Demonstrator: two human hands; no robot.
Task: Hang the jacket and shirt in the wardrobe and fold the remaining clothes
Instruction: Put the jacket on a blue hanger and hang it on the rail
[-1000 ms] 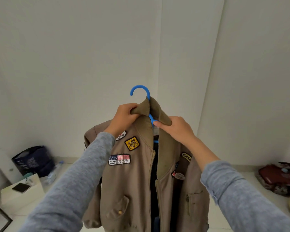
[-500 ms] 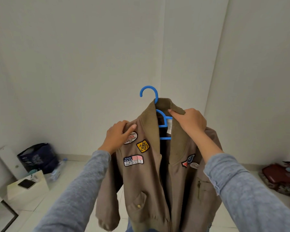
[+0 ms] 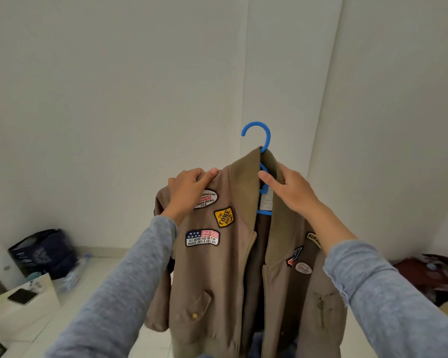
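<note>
A tan jacket (image 3: pixel 217 275) with sewn patches hangs on a blue plastic hanger (image 3: pixel 263 140), held up in front of me in the head view. My left hand (image 3: pixel 189 189) grips the jacket's left shoulder, fingers curled over its top edge. My right hand (image 3: pixel 290 189) grips the collar and the hanger's neck at the right side. The hanger's hook sticks up above the collar, free in the air. The zip is open, showing dark lining. No wardrobe is in view.
White walls meet in a corner behind the jacket. A dark bag (image 3: pixel 44 251) and a plastic bottle (image 3: pixel 75 272) lie on the floor at left, by a white box (image 3: pixel 23 313) with a phone (image 3: pixel 22 296) on it. Dark red clothes (image 3: pixel 429 277) are heaped at right.
The jacket has settled onto the hanger and shifted right. My left hand moved from the collar to the left shoulder. My right hand slid up to the collar by the hanger's neck.
</note>
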